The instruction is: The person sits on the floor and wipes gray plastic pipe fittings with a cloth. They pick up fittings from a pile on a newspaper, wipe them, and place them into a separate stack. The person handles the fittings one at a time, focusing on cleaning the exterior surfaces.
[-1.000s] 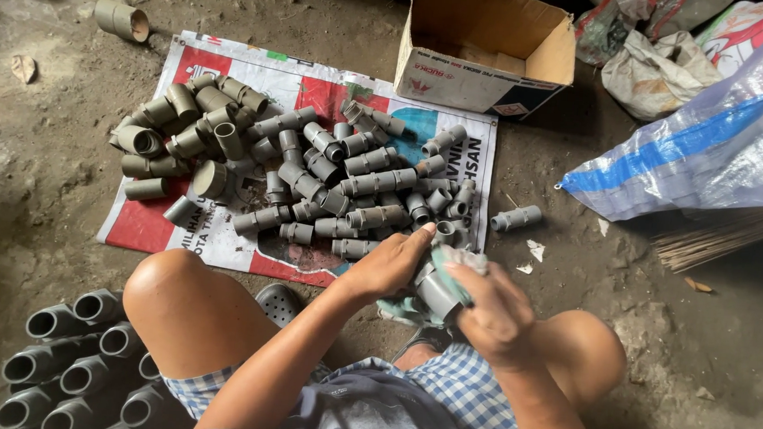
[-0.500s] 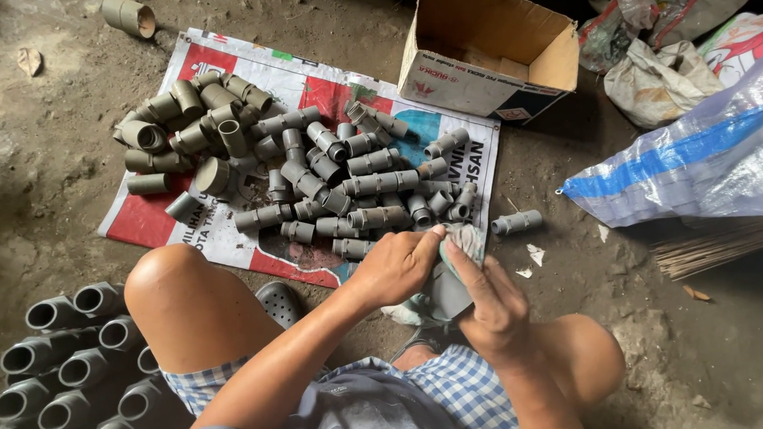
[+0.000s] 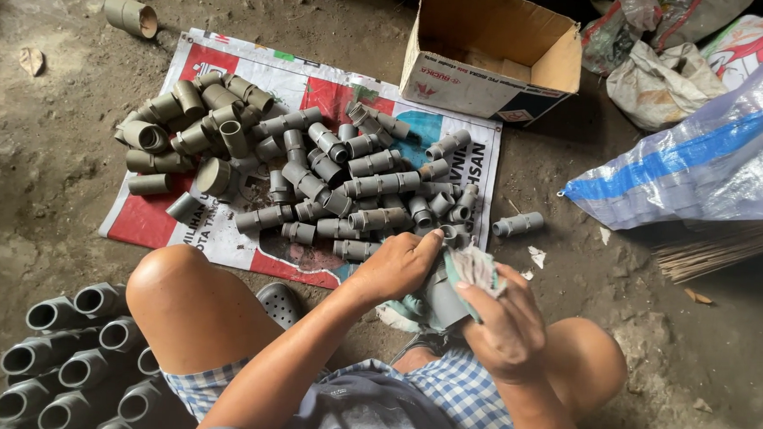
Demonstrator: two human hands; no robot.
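left hand (image 3: 400,266) clenched round grey pipe fitting (image 3: 443,298), steadying it | right hand (image 3: 499,321) presses rag (image 3: 476,272) against it (likely wiping) | loose fittings (image 3: 348,191) on printed sheet (image 3: 232,67)

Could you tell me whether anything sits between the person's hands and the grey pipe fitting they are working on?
Partly. The left hand grips the fitting bare, with nothing between. The right hand presses a crumpled rag against it, so the rag lies between that hand and the fitting.
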